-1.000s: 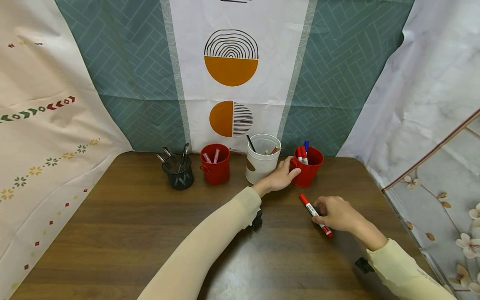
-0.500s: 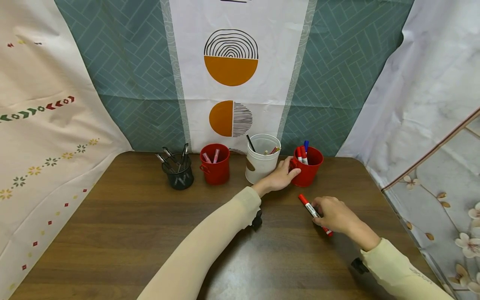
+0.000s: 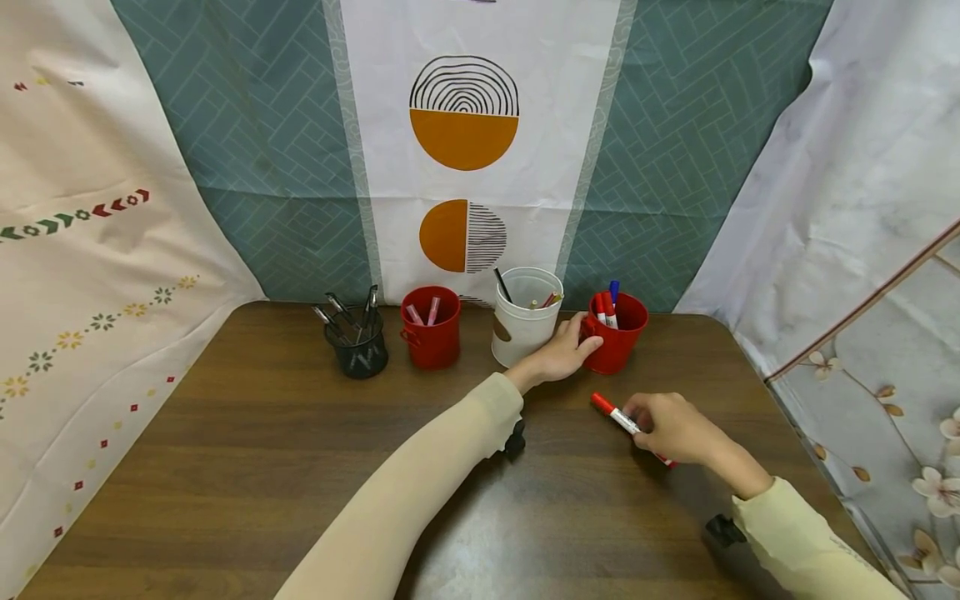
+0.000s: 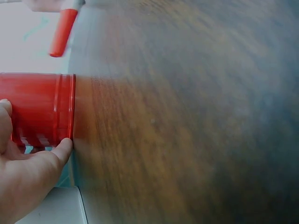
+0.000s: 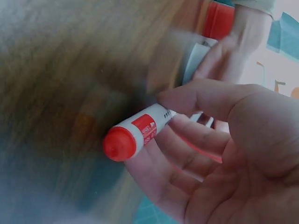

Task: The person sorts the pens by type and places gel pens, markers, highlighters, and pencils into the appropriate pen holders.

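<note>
At the back right of the table stands a red bucket [image 3: 613, 350] with red markers and a blue one in it. My left hand [image 3: 557, 355] grips its left side, the thumb in front; the left wrist view shows the thumb [image 4: 61, 151] against the bucket's wall. In front of the bucket, my right hand [image 3: 671, 429] pinches a red-capped whiteboard marker [image 3: 613, 413] between thumb and fingers. The marker's white barrel and red end [image 5: 119, 143] show in the right wrist view. Its cap points up and left, toward the buckets.
Left of my left hand stands a white bucket [image 3: 517, 337] with pencils. Farther left are a second red bucket [image 3: 438, 346] with pink sticks and a black mesh cup [image 3: 362, 363] with pens. Patterned cloth [image 3: 277, 125] hangs close behind the wooden table [image 3: 247, 467].
My right hand has closed on the red marker, and the marker has turned, its cap swinging slightly left. The left hand stays at the red bucket.
</note>
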Demonstrator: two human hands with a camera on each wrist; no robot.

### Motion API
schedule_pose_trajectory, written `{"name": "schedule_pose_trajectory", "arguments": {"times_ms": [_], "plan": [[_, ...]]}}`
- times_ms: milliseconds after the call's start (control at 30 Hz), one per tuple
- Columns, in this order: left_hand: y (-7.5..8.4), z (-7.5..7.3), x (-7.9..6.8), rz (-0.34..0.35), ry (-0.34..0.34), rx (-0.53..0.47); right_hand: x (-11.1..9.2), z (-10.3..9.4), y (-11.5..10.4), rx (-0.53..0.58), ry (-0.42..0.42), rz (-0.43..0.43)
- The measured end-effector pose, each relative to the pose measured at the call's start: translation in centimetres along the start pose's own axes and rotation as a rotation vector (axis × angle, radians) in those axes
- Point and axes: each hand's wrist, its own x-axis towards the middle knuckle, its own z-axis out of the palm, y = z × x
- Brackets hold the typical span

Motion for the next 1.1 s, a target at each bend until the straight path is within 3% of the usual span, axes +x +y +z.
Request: {"name": "schedule_pose_trajectory", "arguments": {"times_ms": [200, 367, 700, 1100], "plan": [[0.2, -0.2, -0.5, 0.021, -0.003, -0.014, -0.1, -1.2, 0.7, 0.095, 0.007, -0.021], [0.1, -0.1, -0.5, 0.027, 0.007, -0.02, 0.0, -2.5, 1.1, 0.154, 0.061, -0.044], [0.1, -0.1, -0.5, 0.019, 0.0, -0.025, 0.7, -5.0, 1.1, 0.314, 0.263, -0.09], [0.1, -0.2, -0.5, 0.04, 0.003, -0.04, 3.0, -7.2, 0.1, 0.501, 0.491, -0.095]]}}
